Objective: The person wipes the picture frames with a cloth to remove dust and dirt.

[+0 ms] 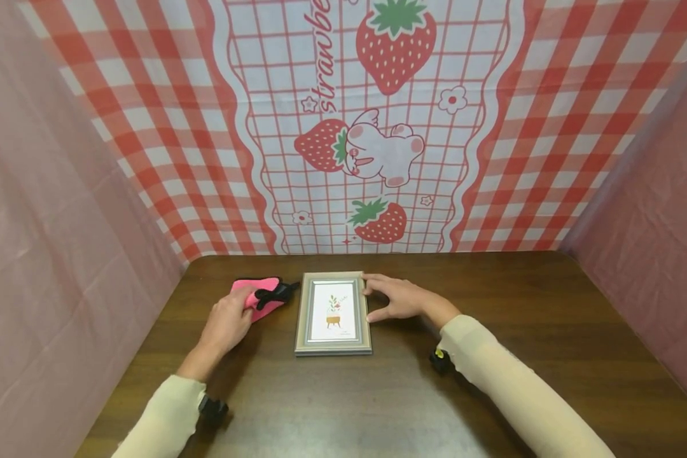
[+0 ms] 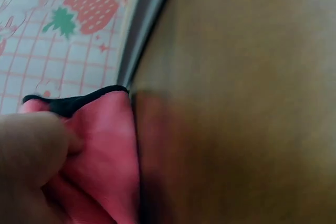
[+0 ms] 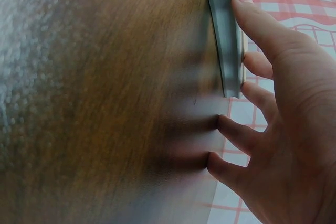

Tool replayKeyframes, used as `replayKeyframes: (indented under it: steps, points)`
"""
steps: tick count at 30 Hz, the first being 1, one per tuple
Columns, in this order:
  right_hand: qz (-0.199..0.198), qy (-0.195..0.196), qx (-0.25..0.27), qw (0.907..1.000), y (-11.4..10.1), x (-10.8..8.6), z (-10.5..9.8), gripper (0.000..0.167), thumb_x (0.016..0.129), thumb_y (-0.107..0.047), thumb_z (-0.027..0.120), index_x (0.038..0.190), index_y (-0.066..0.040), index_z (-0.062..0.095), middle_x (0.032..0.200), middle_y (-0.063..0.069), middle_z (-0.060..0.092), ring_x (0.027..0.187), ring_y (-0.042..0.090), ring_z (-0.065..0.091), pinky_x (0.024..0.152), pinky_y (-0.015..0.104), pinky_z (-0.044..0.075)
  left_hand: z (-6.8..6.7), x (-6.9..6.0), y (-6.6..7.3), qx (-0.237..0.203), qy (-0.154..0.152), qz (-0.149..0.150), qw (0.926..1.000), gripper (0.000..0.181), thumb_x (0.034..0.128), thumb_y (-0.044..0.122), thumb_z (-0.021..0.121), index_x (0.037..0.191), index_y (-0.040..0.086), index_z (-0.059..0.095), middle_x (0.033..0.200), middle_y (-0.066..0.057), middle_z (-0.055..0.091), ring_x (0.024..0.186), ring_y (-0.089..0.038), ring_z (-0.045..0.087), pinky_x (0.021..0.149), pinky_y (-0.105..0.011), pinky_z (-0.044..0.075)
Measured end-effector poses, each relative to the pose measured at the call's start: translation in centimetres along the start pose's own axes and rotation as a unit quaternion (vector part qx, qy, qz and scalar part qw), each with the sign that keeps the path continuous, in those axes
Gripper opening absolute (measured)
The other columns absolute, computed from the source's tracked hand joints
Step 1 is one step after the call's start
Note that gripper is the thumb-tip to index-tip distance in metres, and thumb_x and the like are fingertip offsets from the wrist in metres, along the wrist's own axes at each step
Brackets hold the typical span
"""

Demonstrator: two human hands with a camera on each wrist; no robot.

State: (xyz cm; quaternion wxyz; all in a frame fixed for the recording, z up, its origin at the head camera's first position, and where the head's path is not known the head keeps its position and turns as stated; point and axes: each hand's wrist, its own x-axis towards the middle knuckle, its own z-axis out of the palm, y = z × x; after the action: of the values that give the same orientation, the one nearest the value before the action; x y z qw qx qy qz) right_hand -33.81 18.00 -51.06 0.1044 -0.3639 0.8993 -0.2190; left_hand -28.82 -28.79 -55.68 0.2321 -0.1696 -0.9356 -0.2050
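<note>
A picture frame (image 1: 305, 318) with a pale wooden border lies flat on the table, showing a print of a potted plant. To its left, my left hand (image 1: 224, 323) pinches a pink cloth (image 1: 260, 284) with black edging; part of the cloth is folded over, its dark side showing. In the left wrist view the thumb of the left hand (image 2: 31, 145) presses into the bunched pink cloth (image 2: 107, 140). My right hand (image 1: 402, 299) touches the right edge of the frame with spread fingers. Up close in the right wrist view, the right hand (image 3: 294, 93) has fingertips against the frame's side (image 3: 226, 35).
The brown wooden table (image 1: 332, 407) spreads around the frame. A red-and-white checked cloth (image 1: 549, 127) with strawberries hangs behind it, and plain pinkish cloths (image 1: 69, 222) hang at both sides. Dark wrist devices (image 1: 213, 408) sit below the sleeves' cuffs.
</note>
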Motion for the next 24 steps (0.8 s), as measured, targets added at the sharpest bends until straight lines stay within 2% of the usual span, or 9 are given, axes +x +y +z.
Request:
replayKeyframes:
  steps: [4, 6, 8, 12, 15, 16, 17, 20, 24]
  points:
    - [-0.015, 0.003, -0.01, 0.9998, -1.1, -0.4, -0.7, 0.069, 0.099, -0.073, 0.075, 0.144, -0.021, 0.067, 0.186, 0.011, 0.035, 0.165, 0.045, 0.045, 0.12, 0.079, 0.045, -0.8, -1.0, 2.6, -0.005, -0.12, 0.015, 0.9926, 0.052, 0.0962, 0.004, 0.074, 0.148, 0.009, 0.07, 0.158, -0.028, 0.066, 0.142, -0.063, 0.063, 0.114, -0.075, 0.053]
    - [-0.006, -0.008, -0.006, 0.9999, -2.2, -0.5, -1.4, 0.067, 0.1, -0.069, 0.076, 0.144, -0.019, 0.067, 0.186, 0.013, 0.035, 0.166, 0.047, 0.044, 0.122, 0.079, 0.044, -2.5, -0.9, 4.9, -0.015, -0.162, 0.007, 0.9866, 0.054, 0.0989, 0.004, 0.072, 0.153, 0.007, 0.066, 0.166, -0.034, 0.056, 0.15, -0.069, 0.052, 0.121, -0.078, 0.045]
    - [-0.004, -0.004, -0.006, 1.0, -1.6, -0.2, -1.1, 0.07, 0.097, -0.075, 0.075, 0.144, -0.023, 0.067, 0.187, 0.011, 0.035, 0.166, 0.046, 0.044, 0.122, 0.077, 0.045, -4.6, -0.4, 7.0, -0.021, -0.195, -0.012, 0.9806, 0.055, 0.1001, 0.001, 0.07, 0.155, 0.005, 0.063, 0.169, -0.036, 0.051, 0.153, -0.072, 0.045, 0.124, -0.079, 0.041]
    - [0.005, -0.003, -0.005, 1.0, -0.6, 0.4, -0.3, 0.071, 0.093, -0.077, 0.078, 0.142, -0.026, 0.067, 0.186, 0.011, 0.035, 0.166, 0.046, 0.044, 0.122, 0.078, 0.044, -6.1, -0.1, 8.5, -0.024, -0.224, -0.034, 0.9737, 0.055, 0.1021, 0.003, 0.066, 0.157, 0.002, 0.061, 0.172, -0.039, 0.045, 0.157, -0.073, 0.038, 0.128, -0.079, 0.036]
    - [0.002, -0.007, 0.0, 1.0, -1.5, 0.0, -0.8, 0.069, 0.095, -0.072, 0.08, 0.142, -0.023, 0.068, 0.186, 0.012, 0.036, 0.166, 0.047, 0.044, 0.122, 0.078, 0.045, -4.9, -0.7, 7.6, -0.027, -0.201, -0.029, 0.9787, 0.055, 0.1015, 0.005, 0.067, 0.157, 0.003, 0.061, 0.171, -0.04, 0.045, 0.157, -0.073, 0.037, 0.127, -0.081, 0.036]
    - [-0.004, -0.006, 0.002, 1.0, -1.5, -0.1, -0.8, 0.07, 0.095, -0.075, 0.078, 0.141, -0.023, 0.068, 0.185, 0.012, 0.037, 0.165, 0.047, 0.045, 0.121, 0.077, 0.045, -5.0, -0.8, 7.8, -0.03, -0.199, -0.032, 0.979, 0.056, 0.1014, 0.005, 0.067, 0.157, 0.003, 0.061, 0.171, -0.04, 0.045, 0.158, -0.073, 0.037, 0.127, -0.081, 0.036]
    - [-0.007, -0.008, 0.003, 0.9999, -2.6, -0.6, -1.5, 0.068, 0.096, -0.071, 0.079, 0.141, -0.021, 0.068, 0.185, 0.014, 0.038, 0.165, 0.048, 0.046, 0.121, 0.077, 0.046, -4.9, -0.8, 7.9, -0.028, -0.195, -0.03, 0.98, 0.056, 0.1013, 0.005, 0.067, 0.157, 0.003, 0.061, 0.171, -0.04, 0.045, 0.157, -0.073, 0.038, 0.127, -0.081, 0.036]
    - [-0.024, -0.006, 0.003, 0.9997, -2.9, -0.8, -1.7, 0.07, 0.097, -0.07, 0.079, 0.143, -0.018, 0.067, 0.184, 0.015, 0.038, 0.166, 0.044, 0.044, 0.125, 0.07, 0.046, -4.1, -1.2, 7.3, -0.03, -0.18, -0.027, 0.9828, 0.057, 0.1015, 0.007, 0.066, 0.158, 0.005, 0.061, 0.172, -0.038, 0.045, 0.158, -0.072, 0.038, 0.126, -0.082, 0.037]
    - [-0.002, -0.006, 0.019, 0.9998, -4.1, -1.2, -2.2, 0.072, 0.097, -0.058, 0.085, 0.15, -0.013, 0.064, 0.184, 0.019, 0.038, 0.169, 0.044, 0.04, 0.132, 0.067, 0.041, -5.0, -0.9, 8.0, -0.048, -0.214, -0.034, 0.975, 0.061, 0.1055, 0.025, 0.07, 0.163, 0.007, 0.057, 0.176, -0.038, 0.039, 0.161, -0.073, 0.031, 0.126, -0.085, 0.032]
